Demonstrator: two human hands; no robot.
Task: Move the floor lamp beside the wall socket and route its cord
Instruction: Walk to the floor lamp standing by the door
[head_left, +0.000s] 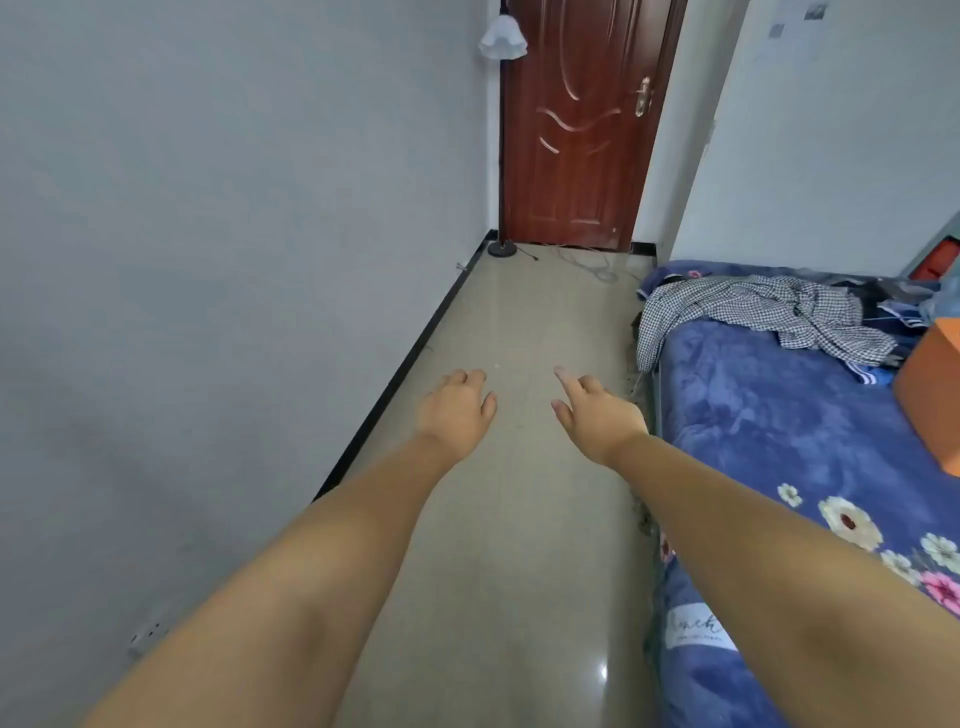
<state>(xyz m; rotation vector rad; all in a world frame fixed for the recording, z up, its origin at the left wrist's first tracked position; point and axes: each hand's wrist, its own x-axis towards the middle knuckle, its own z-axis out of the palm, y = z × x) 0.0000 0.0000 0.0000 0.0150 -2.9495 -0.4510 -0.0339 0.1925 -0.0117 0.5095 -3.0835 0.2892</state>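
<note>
The floor lamp stands far off in the corner by the brown door, with a white frilled shade (502, 36) and a dark round base (502, 250). Its pale cord (587, 262) lies in loose loops on the floor in front of the door. A white wall socket (148, 634) sits low on the left wall, close to me and partly behind my left forearm. Both arms reach forward over the floor. My left hand (457, 410) is empty with fingers loosely curled. My right hand (592, 413) is empty too, fingers apart.
A brown door (576, 130) closes the far end. A bed (779, 415) with a blue floral blanket, a checked shirt (753, 306) and an orange box (935, 400) fills the right side. A tiled floor strip (519, 322) runs between the left wall and the bed.
</note>
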